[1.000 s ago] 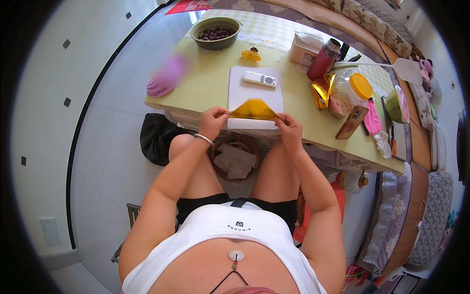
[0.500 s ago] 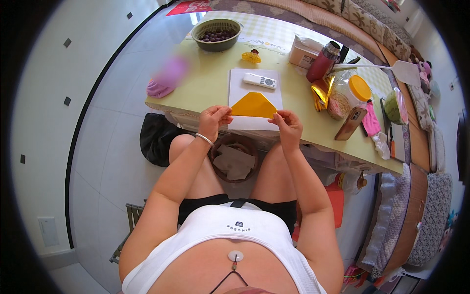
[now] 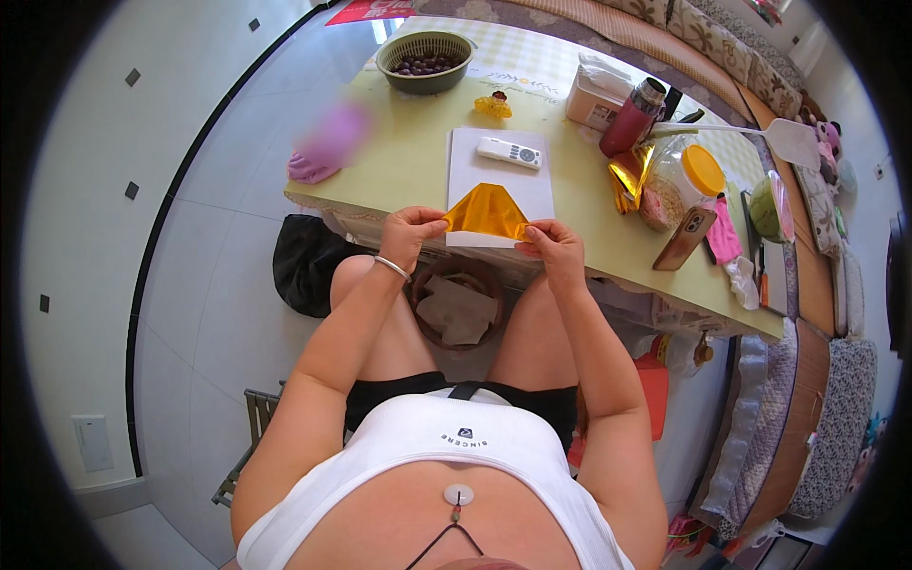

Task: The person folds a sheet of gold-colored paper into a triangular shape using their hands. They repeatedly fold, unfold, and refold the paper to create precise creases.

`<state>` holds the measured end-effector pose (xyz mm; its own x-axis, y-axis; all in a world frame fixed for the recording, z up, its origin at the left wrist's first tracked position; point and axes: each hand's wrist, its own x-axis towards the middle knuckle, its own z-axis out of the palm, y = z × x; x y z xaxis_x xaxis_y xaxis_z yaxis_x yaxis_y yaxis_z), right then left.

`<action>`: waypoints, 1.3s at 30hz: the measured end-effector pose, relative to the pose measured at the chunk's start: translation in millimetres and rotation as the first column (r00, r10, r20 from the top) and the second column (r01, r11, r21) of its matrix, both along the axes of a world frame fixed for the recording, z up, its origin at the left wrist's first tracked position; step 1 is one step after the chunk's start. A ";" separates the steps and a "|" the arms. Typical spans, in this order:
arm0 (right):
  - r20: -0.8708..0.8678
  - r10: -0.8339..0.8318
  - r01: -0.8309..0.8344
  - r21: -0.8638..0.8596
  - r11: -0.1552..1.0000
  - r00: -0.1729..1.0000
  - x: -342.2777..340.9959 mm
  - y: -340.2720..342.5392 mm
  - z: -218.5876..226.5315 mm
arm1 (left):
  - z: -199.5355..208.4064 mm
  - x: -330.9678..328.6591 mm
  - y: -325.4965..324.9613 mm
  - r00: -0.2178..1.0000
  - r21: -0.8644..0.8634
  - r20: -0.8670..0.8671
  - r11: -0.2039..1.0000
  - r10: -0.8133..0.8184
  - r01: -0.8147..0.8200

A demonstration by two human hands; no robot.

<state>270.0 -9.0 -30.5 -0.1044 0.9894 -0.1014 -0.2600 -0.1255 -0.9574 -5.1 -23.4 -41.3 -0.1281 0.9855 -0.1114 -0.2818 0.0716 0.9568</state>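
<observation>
A folded piece of shiny gold paper (image 3: pixel 486 208) hangs stretched between my hands, its top narrow and its lower edge bowed upward. My left hand (image 3: pixel 412 234) pinches its left corner and wears a pale bracelet at the wrist. The right corner is held between the thumb and fingers of my right hand (image 3: pixel 556 251). Behind the gold paper lies a white sheet (image 3: pixel 464 166), partly covered by it, at the table's near edge. On that sheet rests a white remote control (image 3: pixel 510 153).
A basket of dark round fruit (image 3: pixel 425 63) stands far left on the table (image 3: pixel 389 176). To the right are a maroon flask (image 3: pixel 631 119), a yellow-lidded jar (image 3: pixel 701 173), crumpled gold foil (image 3: pixel 628 180) and a phone (image 3: pixel 684 239). A bin (image 3: pixel 418 302) sits between my knees.
The gold paper has gone from nearly flat to bowed, with its lower edge arching up and creases catching light. My hands have drawn slightly closer together, both still gripping the corners.
</observation>
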 end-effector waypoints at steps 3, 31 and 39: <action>0.008 -0.024 0.023 0.105 0.994 1.000 -0.4 1.2 -9.5 | -9.1 -4.8 0.1 1.000 -0.022 0.016 1.000 -0.005 0.005; 0.715 -0.540 -0.235 0.674 0.701 0.444 -9.8 24.0 -37.4 | 2.6 20.8 36.2 0.256 0.366 -0.925 0.842 0.282 0.396; 0.742 -0.537 -0.251 0.653 0.715 0.401 -13.1 18.4 -34.3 | -0.5 30.4 26.0 0.194 0.396 -0.917 0.851 0.349 0.344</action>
<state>257.0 9.4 -64.8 -0.2013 0.8086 0.5528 0.7709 0.4790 -0.4198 25.4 2.5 -41.8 0.2121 0.8378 0.5031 0.8491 -0.4128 0.3296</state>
